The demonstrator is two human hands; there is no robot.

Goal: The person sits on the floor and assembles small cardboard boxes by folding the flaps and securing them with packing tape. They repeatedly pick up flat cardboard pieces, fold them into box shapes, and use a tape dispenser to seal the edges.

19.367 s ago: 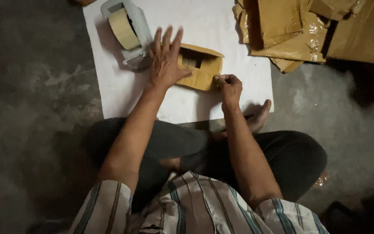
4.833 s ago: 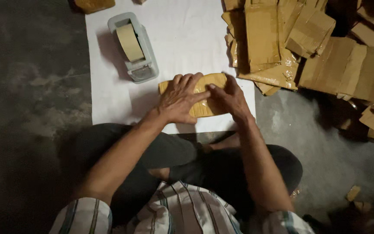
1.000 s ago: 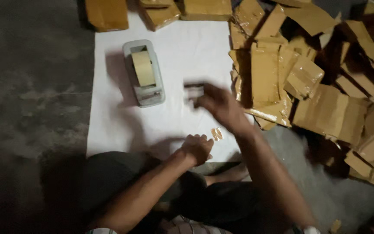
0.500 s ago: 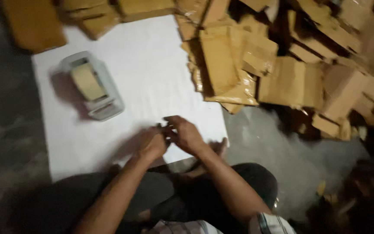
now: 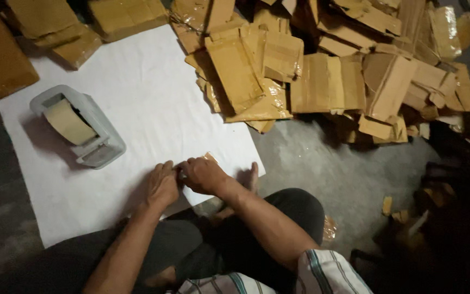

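Left hand: the left hand [image 5: 162, 184] lies palm-down on the white sheet [image 5: 137, 120], fingers curled, fingertips meeting those of the other hand.
Right hand: the right hand [image 5: 203, 175] lies knuckles-up, touching the left hand at the fingertips.
Hand state: both hands are pressed together over a small object; whether either one pinches it cannot be told.
Held item: a small tan piece [image 5: 210, 158], possibly tape or a scrap of packaging, shows only as a corner just beyond the right knuckles; the rest is hidden under the hands.
Work surface: the white sheet lies under both hands and extends away from them and to their left.
Tape dispenser: a grey tape dispenser [image 5: 78, 126] with a tan roll stands on the sheet, beyond and to the left of the left hand, well apart from it.
Parcel heap: brown wrapped parcels [image 5: 322, 71] are piled beyond and to the right of the right hand, overlapping the far edge of the sheet.
Other parcels: more brown parcels [image 5: 44, 27] lie far beyond the left hand.
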